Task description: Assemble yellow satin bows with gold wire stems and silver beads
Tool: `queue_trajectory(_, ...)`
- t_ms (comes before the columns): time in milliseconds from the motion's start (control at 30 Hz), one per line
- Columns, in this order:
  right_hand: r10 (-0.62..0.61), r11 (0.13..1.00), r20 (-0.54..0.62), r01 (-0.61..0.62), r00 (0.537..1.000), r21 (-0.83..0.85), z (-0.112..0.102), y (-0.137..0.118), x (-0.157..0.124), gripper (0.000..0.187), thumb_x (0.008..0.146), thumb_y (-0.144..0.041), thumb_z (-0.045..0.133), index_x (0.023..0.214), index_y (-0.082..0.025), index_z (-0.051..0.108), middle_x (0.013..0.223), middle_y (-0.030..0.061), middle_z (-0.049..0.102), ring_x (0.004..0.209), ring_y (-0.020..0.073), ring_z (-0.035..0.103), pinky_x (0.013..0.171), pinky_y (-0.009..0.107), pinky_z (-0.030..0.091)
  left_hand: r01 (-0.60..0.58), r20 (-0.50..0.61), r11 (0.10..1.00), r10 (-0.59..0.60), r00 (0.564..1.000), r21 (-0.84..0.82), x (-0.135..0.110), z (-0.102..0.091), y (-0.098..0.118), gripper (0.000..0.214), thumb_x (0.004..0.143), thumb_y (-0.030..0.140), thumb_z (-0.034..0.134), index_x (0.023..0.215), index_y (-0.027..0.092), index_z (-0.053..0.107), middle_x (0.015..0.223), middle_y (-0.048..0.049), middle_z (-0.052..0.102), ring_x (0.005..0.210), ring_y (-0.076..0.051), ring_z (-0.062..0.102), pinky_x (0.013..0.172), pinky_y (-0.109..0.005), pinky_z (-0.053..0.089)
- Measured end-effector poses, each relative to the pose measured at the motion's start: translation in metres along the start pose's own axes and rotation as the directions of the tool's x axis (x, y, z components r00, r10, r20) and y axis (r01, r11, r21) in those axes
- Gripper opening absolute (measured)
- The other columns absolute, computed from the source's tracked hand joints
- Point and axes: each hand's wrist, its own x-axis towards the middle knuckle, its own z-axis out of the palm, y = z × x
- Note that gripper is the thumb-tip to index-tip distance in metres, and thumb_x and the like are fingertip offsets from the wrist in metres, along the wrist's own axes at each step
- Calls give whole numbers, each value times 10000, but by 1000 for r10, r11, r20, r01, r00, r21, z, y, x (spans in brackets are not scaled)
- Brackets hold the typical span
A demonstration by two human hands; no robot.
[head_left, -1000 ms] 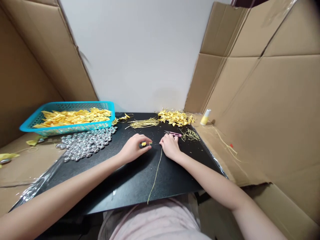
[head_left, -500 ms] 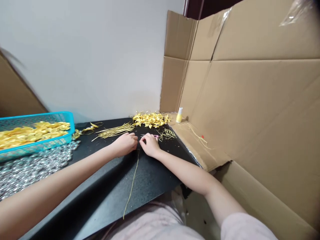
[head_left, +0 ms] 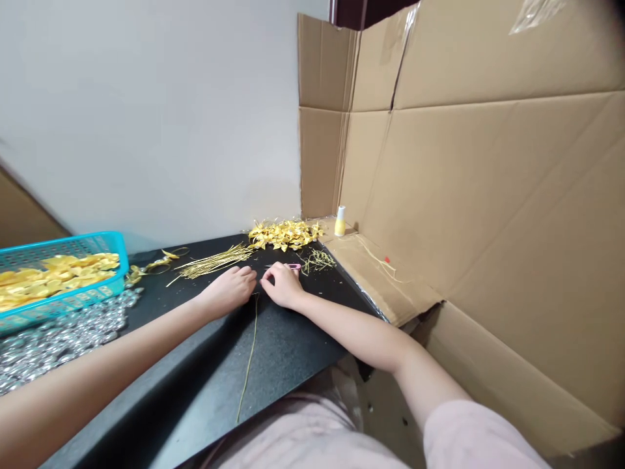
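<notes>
Bare forearms, no jewellery; pale pink short sleeve (head_left: 469, 436) on right arm; pink garment over lap.

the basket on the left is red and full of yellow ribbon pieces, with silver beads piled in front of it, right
Not quite. The basket is turquoise blue, not red, as the head view shows. The rest holds: it sits on the left and is filled with yellow ribbon pieces, and a pile of silver beads lies on the black table in front of it.
</notes>
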Motion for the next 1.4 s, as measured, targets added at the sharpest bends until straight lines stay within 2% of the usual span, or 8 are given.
queue_trajectory(133, 3, 1000, -12, -3, 1000, 22, -3, 0, 1, 135, 876, -286, 576, 797, -196, 639, 1005, 24, 622, 1005, 198, 541, 915, 394, 338, 7, -2, 1000, -7, 1000, -25, 0, -1, -9, 137, 821, 113, 579, 708, 146, 648, 767, -111, 636, 774, -251, 576, 648, -353, 386)
queue_trajectory(300, 0, 1000, -31, 1, 1000, 14, -7, 3, 1, 130, 872, -290, 590, 803, -193, 643, 1004, 28, 626, 1020, 208, 530, 924, 413, 317, 43, 4, 978, -44, 999, -202, 1, -6, -24, 139, 804, 138, 585, 677, 170, 632, 738, -88, 619, 762, -235, 572, 687, -340, 409)
queue_trajectory(467, -137, 984, 152, 152, 979, -89, -6, -6, 0, 203, 848, -394, 641, 876, -195, 664, 1036, 46, 634, 1043, 223, 503, 902, 417, 322, 133, 32, 957, -129, 991, -259, -5, -5, -36, 100, 779, 186, 596, 694, 190, 649, 773, -68, 638, 817, -238, 589, 700, -327, 428)
queue_trajectory(667, -144, 968, 217, 183, 966, -172, 2, -18, 0, 162, 887, -235, 606, 749, -170, 661, 979, 73, 666, 1052, 250, 497, 914, 456, 300, 237, -25, 919, -257, 966, -314, -28, 7, -28, 197, 841, 286, 518, 772, 195, 678, 818, -84, 650, 823, -251, 600, 743, -359, 463)
queue_trajectory(767, -139, 972, 198, 172, 970, -162, 4, -18, -1, 155, 894, -242, 605, 775, -158, 658, 1008, 86, 661, 1067, 247, 496, 937, 454, 286, 303, -117, 848, -386, 915, -435, -40, 19, -22, 223, 823, 366, 538, 810, 202, 689, 840, -85, 659, 834, -263, 604, 781, -383, 472)
queue_trajectory(1000, -37, 999, 94, 37, 995, -2, -5, -10, 2, 189, 942, -247, 511, 824, -178, 641, 1014, 56, 645, 1012, 203, 522, 900, 389, 325, 450, -169, 652, -662, 730, -611, -54, 37, -6, 296, 807, 463, 549, 880, 206, 675, 867, -70, 631, 874, -262, 593, 810, -400, 470)
queue_trajectory(1200, -27, 978, 25, 22, 999, 208, -5, 7, 11, 173, 897, -190, 536, 739, -163, 601, 923, 57, 621, 952, 192, 525, 878, 363, 354, 475, -143, 623, -686, 713, -621, -56, 39, 5, 240, 818, 416, 568, 887, 212, 672, 890, -65, 644, 892, -255, 583, 826, -402, 459)
queue_trajectory(1400, -123, 890, 64, 82, 990, 449, -5, 10, 16, 139, 880, -208, 526, 760, -160, 579, 796, 8, 585, 786, 138, 537, 776, 283, 424, 386, -188, 619, -661, 726, -684, -46, 26, 14, 258, 854, 410, 561, 961, 214, 692, 964, -69, 658, 947, -245, 581, 880, -414, 446)
